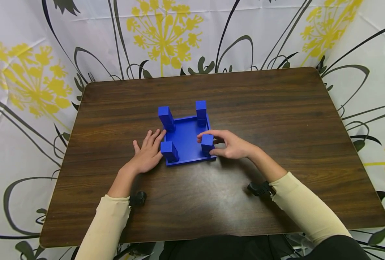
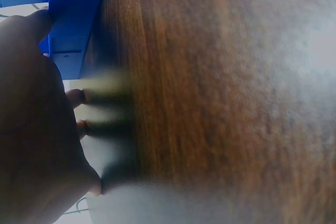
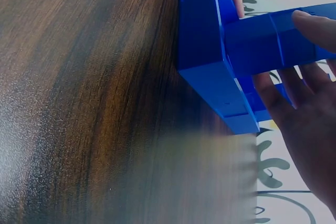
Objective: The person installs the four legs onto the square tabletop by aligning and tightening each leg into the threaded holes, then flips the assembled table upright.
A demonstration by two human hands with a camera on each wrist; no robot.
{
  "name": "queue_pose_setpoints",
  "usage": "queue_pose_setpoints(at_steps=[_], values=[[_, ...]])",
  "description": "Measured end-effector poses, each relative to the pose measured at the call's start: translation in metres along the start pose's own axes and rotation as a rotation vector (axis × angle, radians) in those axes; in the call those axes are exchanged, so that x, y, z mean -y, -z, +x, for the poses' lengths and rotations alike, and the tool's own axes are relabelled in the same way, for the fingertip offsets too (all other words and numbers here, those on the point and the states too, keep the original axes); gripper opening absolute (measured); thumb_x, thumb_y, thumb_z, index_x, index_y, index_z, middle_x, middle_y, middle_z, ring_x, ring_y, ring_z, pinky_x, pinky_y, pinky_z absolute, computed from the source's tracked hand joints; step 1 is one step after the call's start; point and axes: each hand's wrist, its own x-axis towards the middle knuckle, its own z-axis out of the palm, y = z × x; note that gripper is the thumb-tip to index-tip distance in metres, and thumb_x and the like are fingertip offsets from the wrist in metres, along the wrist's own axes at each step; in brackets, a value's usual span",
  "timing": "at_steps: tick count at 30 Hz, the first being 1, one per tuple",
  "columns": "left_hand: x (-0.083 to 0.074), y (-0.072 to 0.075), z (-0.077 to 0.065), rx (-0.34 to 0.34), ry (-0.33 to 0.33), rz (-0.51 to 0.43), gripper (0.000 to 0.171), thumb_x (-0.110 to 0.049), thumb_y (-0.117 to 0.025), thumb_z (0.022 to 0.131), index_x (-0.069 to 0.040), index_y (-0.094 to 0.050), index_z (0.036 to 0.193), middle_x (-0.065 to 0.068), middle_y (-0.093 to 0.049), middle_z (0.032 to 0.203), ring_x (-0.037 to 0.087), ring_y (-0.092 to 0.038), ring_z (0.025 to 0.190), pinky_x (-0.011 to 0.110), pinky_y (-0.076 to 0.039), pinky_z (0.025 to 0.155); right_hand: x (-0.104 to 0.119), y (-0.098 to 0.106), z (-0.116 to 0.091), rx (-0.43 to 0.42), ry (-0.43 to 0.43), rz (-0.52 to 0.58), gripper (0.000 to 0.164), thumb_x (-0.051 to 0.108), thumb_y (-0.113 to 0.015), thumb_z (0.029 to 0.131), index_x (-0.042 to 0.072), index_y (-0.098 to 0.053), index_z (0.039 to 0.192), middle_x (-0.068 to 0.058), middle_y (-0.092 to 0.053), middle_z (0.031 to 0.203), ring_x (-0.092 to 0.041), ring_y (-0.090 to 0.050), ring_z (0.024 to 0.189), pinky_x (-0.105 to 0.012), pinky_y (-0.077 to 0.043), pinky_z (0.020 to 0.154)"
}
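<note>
A blue square tray (image 1: pixel 187 139) with low walls lies on the table, and a tall blue post stands at each corner. My right hand (image 1: pixel 232 146) holds the near right post (image 1: pixel 207 143) between thumb and fingers. In the right wrist view the thumb lies on one side of that post (image 3: pixel 257 43) and the fingers on the other. At the tray's left side my left hand (image 1: pixel 148 155) rests with its fingers spread and fairly straight, next to the near left post (image 1: pixel 169 151). Its thumb touches the tray in the left wrist view; some of its fingertips are hidden there.
Behind the tray's middle stand the far left post (image 1: pixel 166 118) and the far right post (image 1: pixel 201 112). The dark wooden table (image 1: pixel 270 108) extends around the tray on all sides. A white curtain (image 1: pixel 98 36) with yellow and grey plants hangs behind the table.
</note>
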Motion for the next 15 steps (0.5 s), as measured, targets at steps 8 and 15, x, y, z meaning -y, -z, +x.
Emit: queue_pose_setpoints(at_steps=[8,15], values=[[0.0005,-0.0005,0.0004,0.001,0.001,0.001,0.067,-0.037,-0.034,0.103,-0.031,0.004,0.158,0.009,0.001,0.164,0.033,0.013,0.148,0.074,0.015,0.099,0.0007,-0.0024,0.0010,-0.042,-0.073,-0.041,0.050,-0.004,-0.075,0.083,0.006,-0.057,0.128,-0.013,-0.057,0.131,-0.023,-0.056,0.110,-0.042,-0.049,0.094],[-0.0002,-0.0005,0.0007,0.001,0.007,0.002,0.066,-0.042,-0.032,0.104,-0.032,0.004,0.158,0.009,0.002,0.164,0.033,0.012,0.148,0.074,0.015,0.099,0.0011,-0.0029,0.0007,-0.083,-0.083,-0.061,0.044,0.009,-0.080,0.082,0.014,-0.059,0.120,-0.007,-0.058,0.125,-0.022,-0.054,0.112,-0.038,-0.051,0.089]])
